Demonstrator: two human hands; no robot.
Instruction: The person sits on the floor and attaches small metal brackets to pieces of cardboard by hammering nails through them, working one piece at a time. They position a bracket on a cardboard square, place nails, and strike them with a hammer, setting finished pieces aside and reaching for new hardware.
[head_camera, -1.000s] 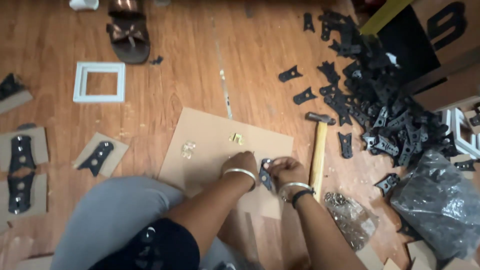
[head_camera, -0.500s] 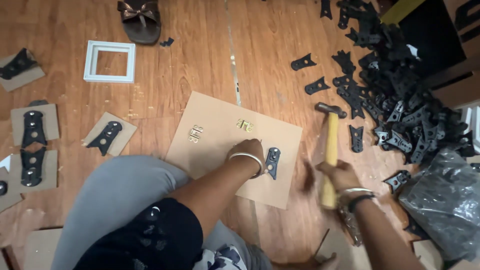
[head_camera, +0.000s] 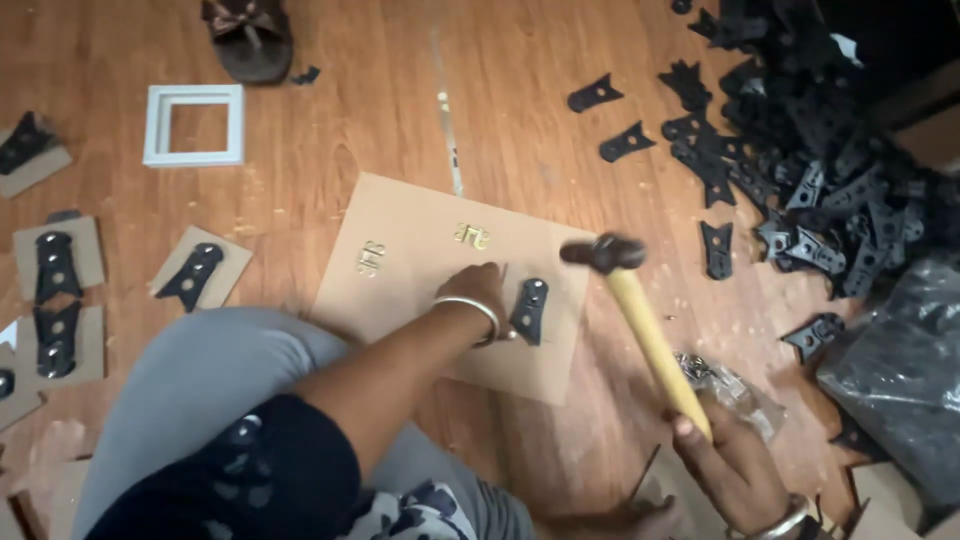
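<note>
Kneeling on the wooden floor, the person has one job going, and the head view shows all of it. Their left hand rests on a cardboard sheet with fingers closed around the edge of a small black metal bracket, pinning it flat at about the sheet's three o'clock side. The right hand is clenched round the yellow wooden handle of a hammer, whose dark head hangs raised just above and to the two o'clock of the bracket, blurred a little. I'd judge this the striking step: the piece is placed and steadied, and the blow is about to fall. The strike would want to land square on the bracket while those left fingers stay clear, since they sit very near it. Two small brass bits lie on the cardboard at twelve o'clock of the hand. Off at two o'clock sprawls a heap of black brackets; at nine o'clock, finished pieces on cardboard squares. A white square frame and a sandal lie at eleven o'clock.
</note>
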